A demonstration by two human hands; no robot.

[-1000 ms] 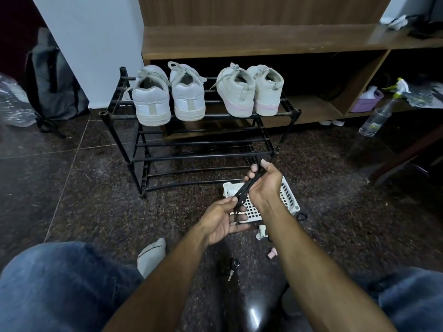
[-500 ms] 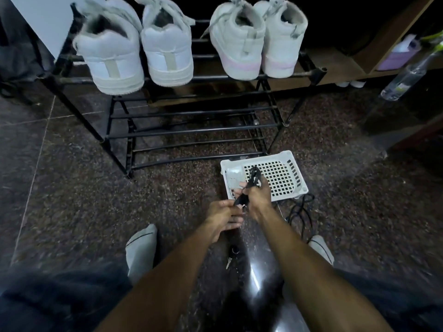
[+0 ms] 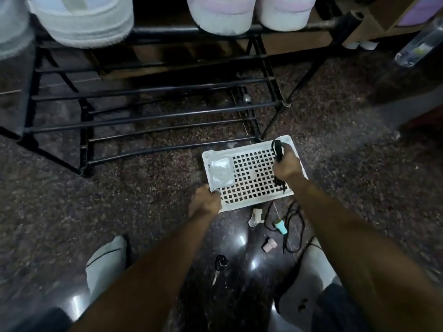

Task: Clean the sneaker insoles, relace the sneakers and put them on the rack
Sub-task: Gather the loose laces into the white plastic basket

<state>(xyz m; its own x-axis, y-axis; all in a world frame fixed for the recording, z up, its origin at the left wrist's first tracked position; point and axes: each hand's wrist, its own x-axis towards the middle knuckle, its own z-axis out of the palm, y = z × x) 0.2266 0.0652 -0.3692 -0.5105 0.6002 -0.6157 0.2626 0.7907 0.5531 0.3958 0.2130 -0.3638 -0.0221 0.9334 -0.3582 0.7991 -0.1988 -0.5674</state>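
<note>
While left hand [image 3: 205, 202] grips basket [image 3: 251, 202] (white), right hand [image 3: 286, 165] holds lace [image 3: 278, 149].

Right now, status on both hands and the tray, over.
Left hand grips white tray at near corner. Right hand holds bundled black laces above tray. Sneakers on rack. Loose black cord, caps beside tray.

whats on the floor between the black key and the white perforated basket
In the head view, only bare speckled floor lies between the black key and the white perforated basket; a small white piece sits slightly right.
</note>
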